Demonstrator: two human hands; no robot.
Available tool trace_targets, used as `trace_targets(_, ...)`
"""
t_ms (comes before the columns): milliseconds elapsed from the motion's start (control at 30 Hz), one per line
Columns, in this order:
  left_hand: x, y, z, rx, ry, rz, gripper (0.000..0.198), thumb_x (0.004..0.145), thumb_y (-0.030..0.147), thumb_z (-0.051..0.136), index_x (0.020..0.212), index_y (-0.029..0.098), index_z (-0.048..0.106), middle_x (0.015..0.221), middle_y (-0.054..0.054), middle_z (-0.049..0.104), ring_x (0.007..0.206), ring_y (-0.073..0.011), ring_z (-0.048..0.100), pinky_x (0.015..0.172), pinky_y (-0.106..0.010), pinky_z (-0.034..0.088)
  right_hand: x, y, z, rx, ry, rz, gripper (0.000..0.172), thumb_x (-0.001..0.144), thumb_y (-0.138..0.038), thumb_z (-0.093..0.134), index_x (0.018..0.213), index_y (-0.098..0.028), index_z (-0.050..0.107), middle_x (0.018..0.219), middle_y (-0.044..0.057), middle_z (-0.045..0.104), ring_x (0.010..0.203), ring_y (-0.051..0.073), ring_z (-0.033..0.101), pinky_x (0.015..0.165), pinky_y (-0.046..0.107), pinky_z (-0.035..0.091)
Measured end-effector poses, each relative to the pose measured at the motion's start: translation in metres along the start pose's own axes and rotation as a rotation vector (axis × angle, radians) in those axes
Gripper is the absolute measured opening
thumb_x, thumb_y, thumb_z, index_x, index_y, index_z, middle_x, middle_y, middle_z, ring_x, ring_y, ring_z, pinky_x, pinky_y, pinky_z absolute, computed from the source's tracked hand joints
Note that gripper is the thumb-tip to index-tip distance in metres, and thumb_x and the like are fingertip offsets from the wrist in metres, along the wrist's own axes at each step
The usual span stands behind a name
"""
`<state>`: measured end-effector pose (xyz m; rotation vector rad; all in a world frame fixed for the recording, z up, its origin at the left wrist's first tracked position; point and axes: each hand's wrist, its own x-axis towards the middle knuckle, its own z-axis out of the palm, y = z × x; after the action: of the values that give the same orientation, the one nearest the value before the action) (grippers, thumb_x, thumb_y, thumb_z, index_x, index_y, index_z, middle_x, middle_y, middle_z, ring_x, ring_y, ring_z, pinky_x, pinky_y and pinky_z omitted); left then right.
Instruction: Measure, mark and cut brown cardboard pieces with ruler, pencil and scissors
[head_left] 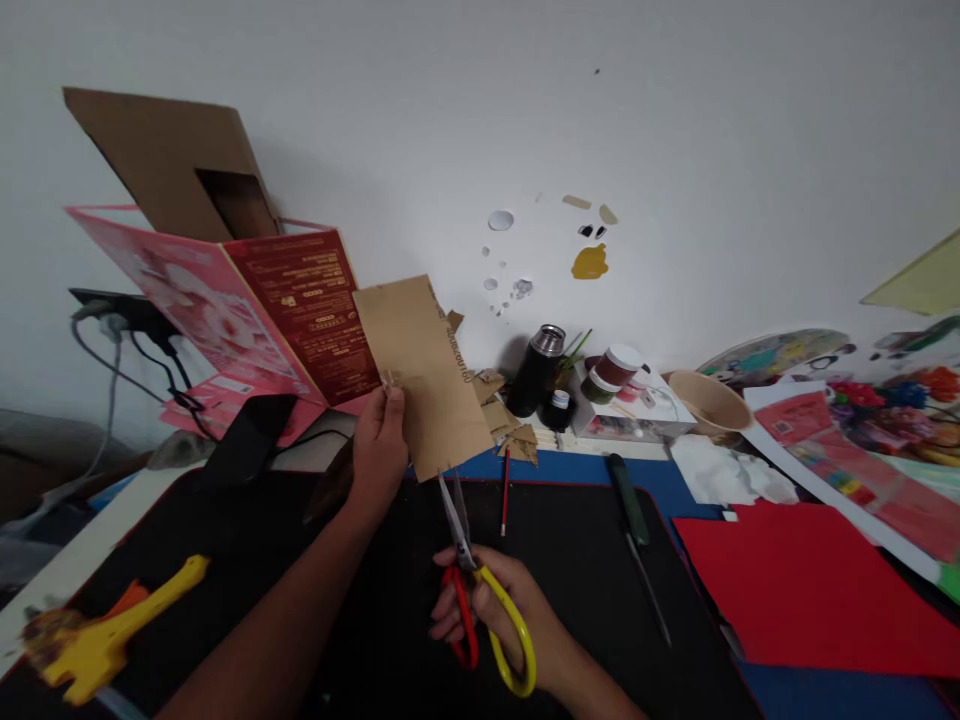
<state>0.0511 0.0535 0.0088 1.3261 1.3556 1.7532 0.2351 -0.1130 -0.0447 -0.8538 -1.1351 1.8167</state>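
A tilted piece of brown cardboard [420,370] with printing along one edge is pinched at its left side by my left hand [381,440]. Below it, my right hand [502,610] grips a pair of scissors [465,560] with one red and one yellow handle. The blades are parted and point up at the lower edge of the cardboard. Whether they touch the cardboard I cannot tell for sure. A red pencil [505,495] lies on the black mat [570,570], just right of the blades.
To the left stand a pink and red box [292,310] and a yellow giraffe-shaped object [112,640]. A green-handled knife [637,540] and red sheet [817,590] lie right. Behind are a black thermos [536,375], paint jars [615,370], cardboard scraps [517,440] and a beige bowl [709,400].
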Motion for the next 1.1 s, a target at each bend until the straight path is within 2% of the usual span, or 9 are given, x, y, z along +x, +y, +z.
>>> trace_targets(167, 0.006, 0.012, -0.009, 0.080, 0.026, 0.141, 0.051, 0.102, 0.070, 0.059, 0.081, 0.024, 0.058, 0.076, 0.002, 0.055, 0.074, -0.0192, 0.050, 0.070, -0.031, 0.043, 0.016, -0.004, 0.002, -0.053, 0.061, -0.071, 0.073, 0.092, -0.080, 0.073, 0.130, -0.018, 0.070, 0.087, 0.003, 0.071, 0.048, 0.009, 0.065, 0.046, 0.019, 0.045)
trace_targets(333, 0.017, 0.023, -0.028, 0.111, 0.174, 0.238, 0.049, 0.106, 0.068, 0.056, 0.082, 0.025, 0.052, 0.075, 0.004, 0.047, 0.072, -0.0181, 0.044, 0.070, -0.032, 0.038, 0.025, -0.012, 0.007, -0.144, 0.115, -0.087, 0.067, 0.091, -0.077, 0.076, 0.125, -0.019, 0.072, 0.079, -0.002, 0.066, 0.044, 0.006, 0.056, 0.044, 0.018, 0.040)
trace_targets(433, 0.024, 0.027, -0.035, 0.097, 0.204, 0.249, 0.048, 0.109, 0.065, 0.052, 0.082, 0.025, 0.051, 0.077, 0.004, 0.045, 0.072, -0.0181, 0.043, 0.069, -0.032, 0.038, 0.028, -0.013, 0.013, -0.213, 0.127, -0.079, 0.066, 0.089, -0.076, 0.078, 0.123, -0.019, 0.074, 0.077, -0.004, 0.060, 0.045, 0.005, 0.051, 0.045, 0.018, 0.038)
trace_targets(600, 0.024, 0.029, -0.031, 0.079, 0.070, 0.209, 0.049, 0.106, 0.066, 0.057, 0.081, 0.024, 0.054, 0.077, 0.002, 0.051, 0.074, -0.0186, 0.049, 0.071, -0.031, 0.043, 0.030, -0.006, 0.019, -0.325, 0.122, -0.145, 0.057, 0.092, -0.069, 0.078, 0.122, -0.021, 0.076, 0.076, -0.005, 0.055, 0.049, 0.006, 0.048, 0.046, 0.018, 0.037)
trace_targets(833, 0.007, 0.027, -0.012, 0.046, -0.071, 0.156, 0.048, 0.104, 0.068, 0.056, 0.085, 0.024, 0.060, 0.079, 0.001, 0.059, 0.077, -0.0201, 0.055, 0.072, -0.032, 0.046, 0.028, 0.000, 0.017, -0.323, 0.187, -0.167, 0.051, 0.096, -0.066, 0.075, 0.122, -0.022, 0.074, 0.073, -0.006, 0.052, 0.048, 0.007, 0.047, 0.044, 0.018, 0.037)
trace_targets(1100, 0.002, 0.034, -0.010, 0.025, -0.087, 0.161, 0.043, 0.106, 0.063, 0.055, 0.087, 0.024, 0.061, 0.080, 0.000, 0.060, 0.078, -0.0206, 0.055, 0.072, -0.032, 0.046, 0.026, -0.002, 0.015, -0.394, 0.198, -0.247, 0.049, 0.098, -0.065, 0.073, 0.121, -0.021, 0.074, 0.072, -0.005, 0.054, 0.047, 0.007, 0.047, 0.045, 0.019, 0.034)
